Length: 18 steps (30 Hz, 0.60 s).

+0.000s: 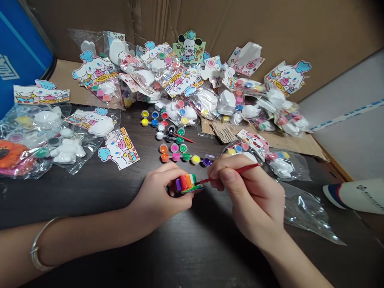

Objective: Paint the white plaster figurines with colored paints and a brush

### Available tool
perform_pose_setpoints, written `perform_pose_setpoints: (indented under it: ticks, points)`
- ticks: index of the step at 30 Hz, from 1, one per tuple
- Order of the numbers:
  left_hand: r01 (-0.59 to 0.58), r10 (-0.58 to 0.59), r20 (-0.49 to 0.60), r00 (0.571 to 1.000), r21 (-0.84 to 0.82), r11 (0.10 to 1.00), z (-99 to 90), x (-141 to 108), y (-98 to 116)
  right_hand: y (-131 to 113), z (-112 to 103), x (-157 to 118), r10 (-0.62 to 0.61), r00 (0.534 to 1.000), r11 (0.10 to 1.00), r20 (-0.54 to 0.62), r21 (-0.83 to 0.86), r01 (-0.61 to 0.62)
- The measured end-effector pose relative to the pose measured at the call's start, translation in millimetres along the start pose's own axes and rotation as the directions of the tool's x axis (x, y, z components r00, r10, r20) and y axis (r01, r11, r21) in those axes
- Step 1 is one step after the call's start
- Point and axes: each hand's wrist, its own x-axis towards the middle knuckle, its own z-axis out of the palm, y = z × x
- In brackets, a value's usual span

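Observation:
My left hand (163,192) is closed around a small painted figurine (187,183) with purple, red, orange, white and green stripes; its far side is hidden by my fingers. Between thumb and fingers of my right hand (249,192) is a red paintbrush (246,168). The dark brush tip touches or nearly touches the figurine's green edge. Just beyond my hands stand open paint pots in strips, among them an orange pot (165,157), a yellow pot (195,159) and a purple pot (207,161). Another row holds a green pot (179,139), with a second red brush (188,139) beside it.
Clear bags of white figurines (207,100) with printed cards pile up along the back against cardboard (210,24). More bags (48,120) lie at left near a blue box (21,44). A paper cup (357,196) lies on its side at right, by an opened plastic bag (309,212).

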Motion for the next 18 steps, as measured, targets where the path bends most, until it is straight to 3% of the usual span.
perform_pose_setpoints:
  ticks: [18]
  points:
    - [-0.018, 0.018, 0.026, 1.0, 0.025, 1.0, -1.4, -1.2, 2.2, 3.2, 0.7, 1.6, -0.053, 0.999, 0.998, 0.013, -0.028, 0.053]
